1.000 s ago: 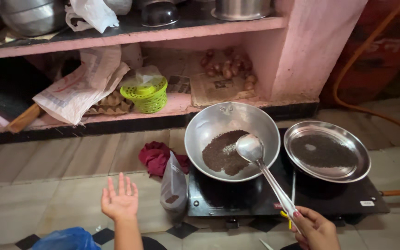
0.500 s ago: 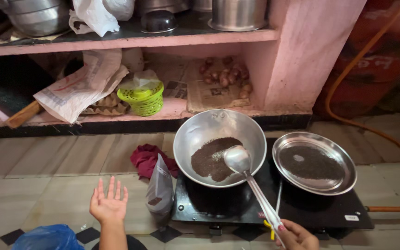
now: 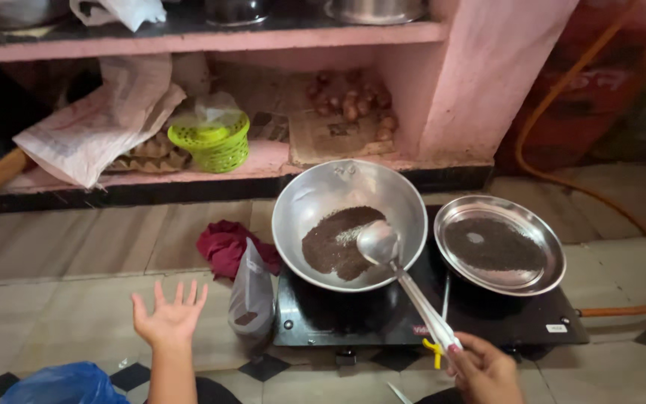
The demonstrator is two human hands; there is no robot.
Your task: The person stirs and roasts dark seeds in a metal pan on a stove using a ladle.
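Steel ladle [image 3: 380, 243]: bowl resting in round metal pan [image 3: 349, 222] over dark seeds [image 3: 334, 243], long handle slanting down-right.

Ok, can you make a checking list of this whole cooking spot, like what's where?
Surface: tiled floor, black stove on it.
Job's things: pan of dark seeds on the stove; spoon resting in it; plate of dark seeds beside it.
Clutter: red cloth, small bag, blue bag.
Grippers: left hand open, palm up, holding nothing; right hand grips the spoon handle.
Cables: orange hose curling to the stove's right side.
Surroundings: pink shelf with green basket, newspaper, egg tray.
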